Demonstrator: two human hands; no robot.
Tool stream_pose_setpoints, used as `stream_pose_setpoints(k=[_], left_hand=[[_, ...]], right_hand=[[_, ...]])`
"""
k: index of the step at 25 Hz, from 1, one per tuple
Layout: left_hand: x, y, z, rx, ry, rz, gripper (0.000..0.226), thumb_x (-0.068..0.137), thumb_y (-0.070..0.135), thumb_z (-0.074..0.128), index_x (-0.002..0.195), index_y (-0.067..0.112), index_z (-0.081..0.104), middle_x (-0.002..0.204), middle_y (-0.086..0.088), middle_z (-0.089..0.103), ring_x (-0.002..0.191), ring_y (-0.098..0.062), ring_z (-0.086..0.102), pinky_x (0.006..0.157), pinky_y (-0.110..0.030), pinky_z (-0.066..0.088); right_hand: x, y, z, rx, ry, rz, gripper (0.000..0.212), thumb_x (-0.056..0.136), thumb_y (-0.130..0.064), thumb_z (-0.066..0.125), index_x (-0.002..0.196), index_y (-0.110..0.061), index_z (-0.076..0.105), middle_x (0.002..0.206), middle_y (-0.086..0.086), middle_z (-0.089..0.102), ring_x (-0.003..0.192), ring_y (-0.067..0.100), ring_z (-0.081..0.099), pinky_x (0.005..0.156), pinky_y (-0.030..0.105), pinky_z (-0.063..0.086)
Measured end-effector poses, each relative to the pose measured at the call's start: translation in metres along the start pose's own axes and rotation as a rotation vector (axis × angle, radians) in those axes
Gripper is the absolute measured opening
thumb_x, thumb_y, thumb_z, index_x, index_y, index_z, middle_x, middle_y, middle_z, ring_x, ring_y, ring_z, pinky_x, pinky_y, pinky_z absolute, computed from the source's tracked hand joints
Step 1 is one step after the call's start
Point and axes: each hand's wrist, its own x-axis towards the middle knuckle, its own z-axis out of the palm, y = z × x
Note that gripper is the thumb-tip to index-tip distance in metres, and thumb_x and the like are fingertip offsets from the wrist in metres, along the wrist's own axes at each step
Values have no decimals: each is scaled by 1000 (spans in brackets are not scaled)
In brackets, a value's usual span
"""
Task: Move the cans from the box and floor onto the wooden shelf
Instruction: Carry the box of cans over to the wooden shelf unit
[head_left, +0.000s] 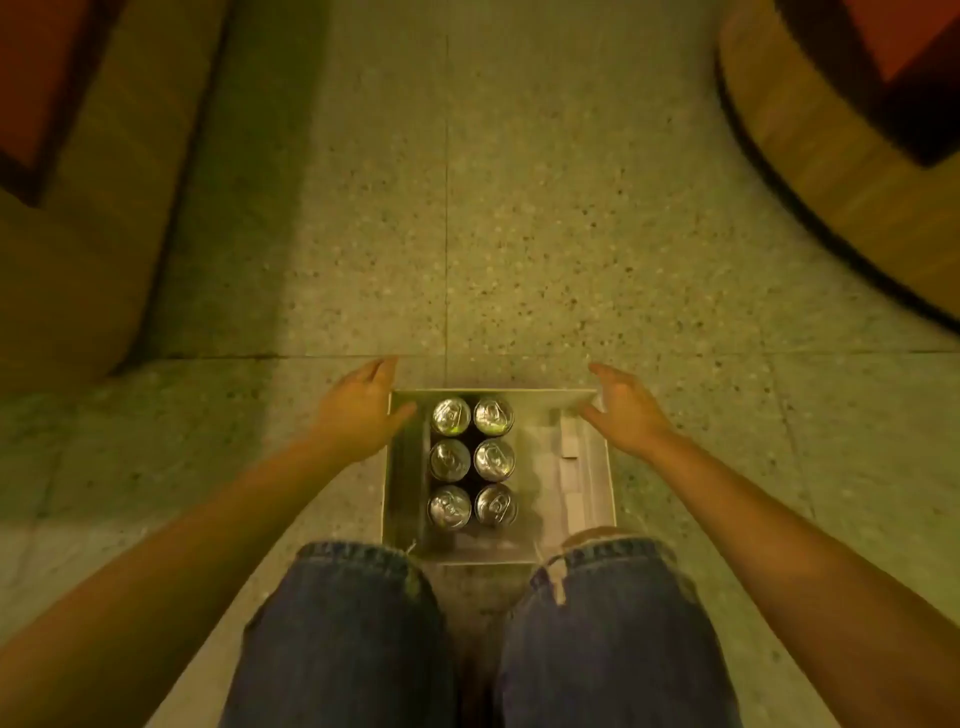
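Note:
An open cardboard box (600, 499) sits on the speckled floor between my knees. Several silver-topped cans (471, 461) stand upright inside it in two columns, filling its left half. My left hand (358, 402) hovers at the box's far left corner, fingers straight, thumb over the rim. My right hand (626, 410) is at the far right corner, fingers relaxed and spread, thumb reaching over the rim. Neither hand holds a can. No cans show on the floor outside the box.
Wooden furniture with red panels rises at the far left (104, 182) and far right (831, 156). Tiled floor (493, 234) stretches ahead between them. My jeans-clad knees (363, 623) are at the box's near edge. Folded cardboard inserts (569, 452) lie in the box's right half.

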Motion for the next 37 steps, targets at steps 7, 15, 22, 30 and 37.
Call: stream_pose_setpoints(k=[7, 15, 22, 30, 37], left_hand=[[-13, -39, 123, -581, 30, -171, 59, 89, 24, 54, 141, 23, 27, 135, -11, 49, 116, -32, 53, 96, -46, 45], [-15, -43, 153, -1002, 120, -232, 58, 79, -8, 46, 129, 21, 44, 112, -7, 58, 95, -20, 59, 85, -43, 50], [-2, -37, 134, -925, 179, -230, 57, 78, -20, 34, 124, 8, 52, 104, -9, 60, 88, -22, 58, 63, -23, 47], [-29, 20, -66, -839, 252, -263, 44, 80, -15, 37, 117, 2, 56, 104, -15, 60, 93, -26, 55, 69, -31, 46], [-141, 104, -326, -829, 262, -172, 56, 81, -14, 44, 126, 18, 51, 106, -3, 59, 97, -24, 57, 78, -35, 49]], right_hand=[[-16, 54, 96, 441, 176, 194, 60, 86, -15, 57, 139, -7, 30, 135, 18, 49, 120, 35, 50, 98, 42, 41], [-23, 60, 107, 696, 221, 185, 47, 89, -4, 48, 135, -12, 40, 121, 6, 56, 105, 19, 53, 89, 33, 43], [-20, 45, 94, 707, 314, 181, 38, 94, -3, 39, 132, -5, 45, 121, 10, 57, 106, 17, 52, 79, 18, 42], [-39, -46, -85, 741, 343, 160, 36, 94, -4, 38, 130, -6, 46, 126, 14, 55, 104, 15, 49, 82, 20, 42], [-145, -170, -331, 693, 354, 107, 35, 95, -9, 37, 129, -9, 48, 123, 5, 56, 107, 15, 52, 87, 23, 38]])
